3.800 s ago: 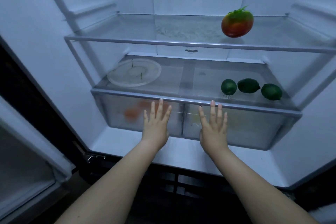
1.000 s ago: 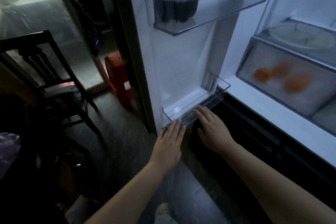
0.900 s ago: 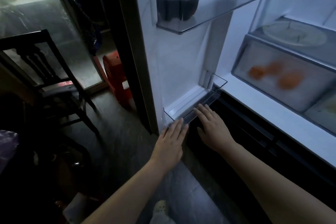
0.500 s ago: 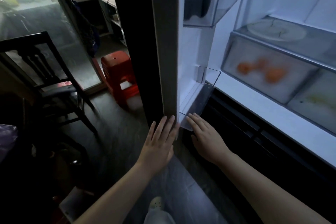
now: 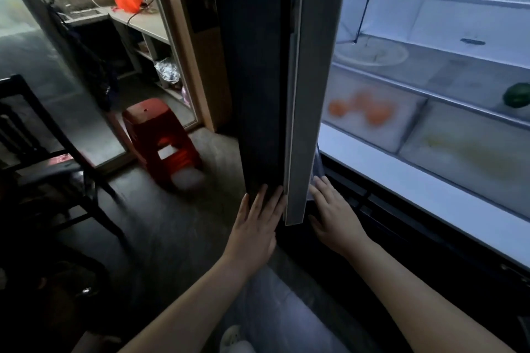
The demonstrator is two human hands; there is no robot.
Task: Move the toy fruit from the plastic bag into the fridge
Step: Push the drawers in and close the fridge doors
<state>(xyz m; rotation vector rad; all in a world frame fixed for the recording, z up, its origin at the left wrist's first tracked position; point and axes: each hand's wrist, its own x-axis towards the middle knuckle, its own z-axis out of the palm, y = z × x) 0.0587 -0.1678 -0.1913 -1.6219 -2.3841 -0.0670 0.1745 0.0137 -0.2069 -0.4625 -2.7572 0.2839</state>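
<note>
The fridge door (image 5: 304,94) has swung edge-on between my flat, empty left grip (image 5: 255,228) and right grip (image 5: 334,216), so loading looks finished.

We make out the orange toy fruit (image 5: 372,113) only as soft blurs behind the frosted front of the left drawer (image 5: 401,137). The right drawer (image 5: 487,178) shows just a yellowish smear. The green fruit (image 5: 517,94) is cut by the right edge. The fridge door (image 5: 301,94) hides part of the round plate (image 5: 372,54), and the red stool (image 5: 160,135) is smeared.
</note>
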